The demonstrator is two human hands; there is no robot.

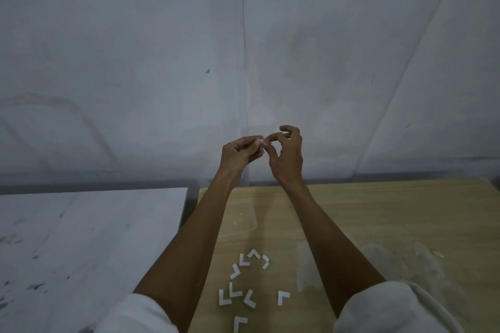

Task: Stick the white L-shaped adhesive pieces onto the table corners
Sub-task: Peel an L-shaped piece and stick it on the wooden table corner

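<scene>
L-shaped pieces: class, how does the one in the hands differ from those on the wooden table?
The held piece is pinched aloft between left hand and right hand; the loose pieces lie flat on the wooden table. The held piece is half hidden; the loose pieces show fully. Both are white.

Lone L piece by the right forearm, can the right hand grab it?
Probably not yet: the right hand and left hand both pinch a held piece; nothing covers the lone L piece.
</scene>
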